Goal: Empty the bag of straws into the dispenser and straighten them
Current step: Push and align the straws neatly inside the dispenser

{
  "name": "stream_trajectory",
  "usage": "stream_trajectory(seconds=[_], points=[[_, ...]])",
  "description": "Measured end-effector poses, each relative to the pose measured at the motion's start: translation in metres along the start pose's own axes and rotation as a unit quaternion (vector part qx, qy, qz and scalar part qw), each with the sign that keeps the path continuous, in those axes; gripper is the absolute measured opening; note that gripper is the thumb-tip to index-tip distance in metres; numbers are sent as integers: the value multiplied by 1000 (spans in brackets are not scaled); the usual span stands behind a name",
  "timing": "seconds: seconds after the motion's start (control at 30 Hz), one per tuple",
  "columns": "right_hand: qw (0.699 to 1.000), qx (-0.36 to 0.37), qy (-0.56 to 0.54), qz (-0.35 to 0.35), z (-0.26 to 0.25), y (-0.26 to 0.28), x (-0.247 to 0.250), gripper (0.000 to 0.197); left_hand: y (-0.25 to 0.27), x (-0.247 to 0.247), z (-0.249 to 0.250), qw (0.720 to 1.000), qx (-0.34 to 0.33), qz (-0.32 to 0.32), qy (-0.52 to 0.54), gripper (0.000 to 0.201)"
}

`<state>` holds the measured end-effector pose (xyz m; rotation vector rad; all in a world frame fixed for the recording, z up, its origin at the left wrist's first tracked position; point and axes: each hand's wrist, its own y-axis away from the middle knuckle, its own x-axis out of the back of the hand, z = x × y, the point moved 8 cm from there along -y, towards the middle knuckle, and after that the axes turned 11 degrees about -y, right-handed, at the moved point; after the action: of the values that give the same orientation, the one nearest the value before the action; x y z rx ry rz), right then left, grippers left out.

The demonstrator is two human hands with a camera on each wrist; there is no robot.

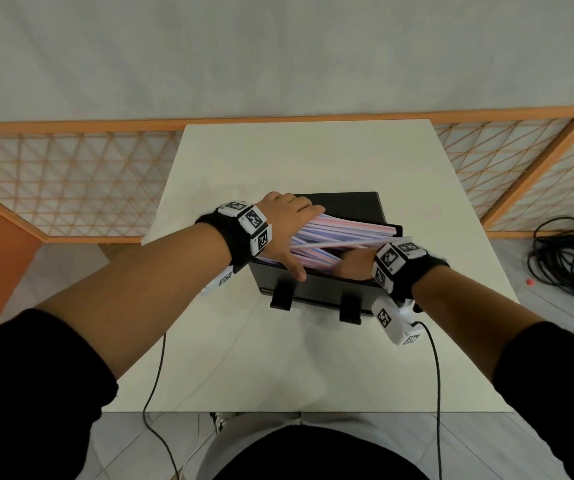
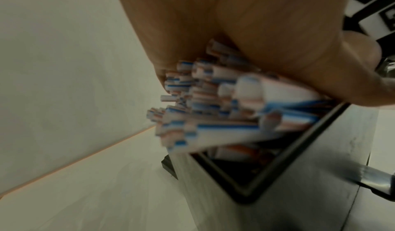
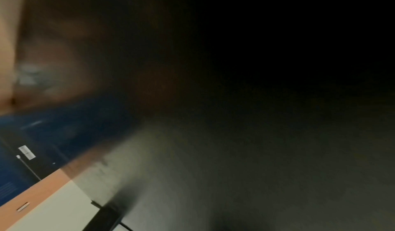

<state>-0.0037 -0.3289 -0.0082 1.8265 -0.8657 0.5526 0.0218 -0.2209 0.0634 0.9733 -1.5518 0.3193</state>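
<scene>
A black box dispenser (image 1: pixel 313 292) stands in the middle of the white table (image 1: pixel 278 161). It is full of red, blue and white striped straws (image 1: pixel 344 226) that lie slanted, their left ends sticking up past the rim (image 2: pixel 213 99). My left hand (image 1: pixel 296 237) wraps that left end, fingers on the far side and thumb down the near side. My right hand (image 1: pixel 351 266) reaches into the straws at the front right, its fingers buried among them. One loose straw (image 1: pixel 354 244) lies across the top. The right wrist view is dark and blurred.
Two black brackets (image 1: pixel 282 296) jut from the dispenser's front. Thin cables (image 1: pixel 153 375) hang off the table's near edge. A coil of black cable (image 1: pixel 569 258) lies on the floor at the right. A wooden lattice screen (image 1: pixel 70 181) stands behind the table.
</scene>
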Motion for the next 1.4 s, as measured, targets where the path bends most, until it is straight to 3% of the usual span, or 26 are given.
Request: stream_trajectory(seconds=[0.2,0.33,0.5,0.8,1.03,1.13,1.23,1.4], points=[[999,-23,14,-31,2,-1,-3,63,1,-1,-1,1000,0,1,-4,133],[999,-9,29,-16,-2,3,3,49,1,0,-1,1000,5,11,-5,132],[999,34,-1,1,-5,6,5,46,2,-2,-1,1000,6,14,3,131],[998,-1,-55,-17,2,9,6,43,4,0,1,1000,4,14,-6,127],[995,-33,-92,-12,3,13,7,20,5,0,1,1000,6,15,-6,126],[993,-33,-112,-11,5,12,7,35,5,0,0,1000,8,13,2,127],[993,-31,-115,6,3,14,11,36,6,-1,0,1000,12,14,12,127],[997,-35,-62,10,3,21,22,50,7,2,2,998,25,32,42,126]])
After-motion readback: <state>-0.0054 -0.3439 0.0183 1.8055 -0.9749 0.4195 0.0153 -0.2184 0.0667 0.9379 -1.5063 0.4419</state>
